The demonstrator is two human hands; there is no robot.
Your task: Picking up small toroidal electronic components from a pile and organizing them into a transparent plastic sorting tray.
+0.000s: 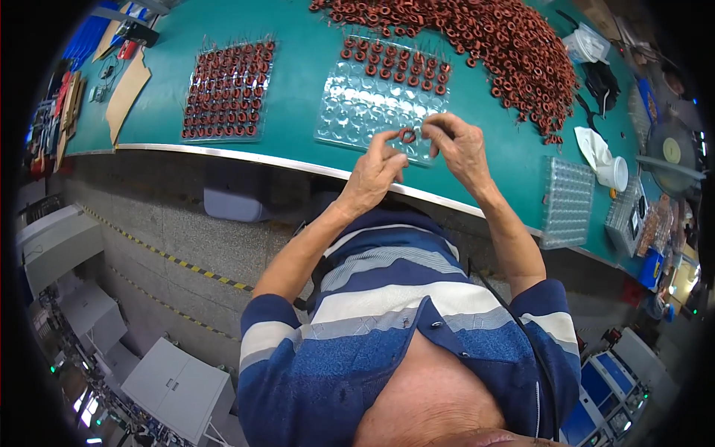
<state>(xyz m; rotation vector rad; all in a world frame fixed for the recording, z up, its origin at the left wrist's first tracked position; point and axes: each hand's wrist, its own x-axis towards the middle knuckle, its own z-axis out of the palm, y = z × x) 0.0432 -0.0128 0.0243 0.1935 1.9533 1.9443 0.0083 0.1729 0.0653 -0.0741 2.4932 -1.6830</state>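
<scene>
Above the near edge of a clear plastic tray [342, 108], a small red-brown ring coil [407, 135] is held up between my hands. My left hand [375, 173] has its index fingertip against the coil's left side, the other fingers curled below it. On the coil's other side, my right hand [458, 149] is closed in a pinch; whatever sits between those fingertips is too small to make out, perhaps a wire end. Several coils [398, 63] with upright wire leads fill the far rows of the tray. The nearer round pockets hold no coils.
A full tray of coils [227, 97] lies to the left on the green table [160, 97]. A large heap of loose coils [514, 56] spreads across the far right. Stacked clear trays [567, 203], a white cup [612, 174] and cardboard [128, 97] lie toward the sides.
</scene>
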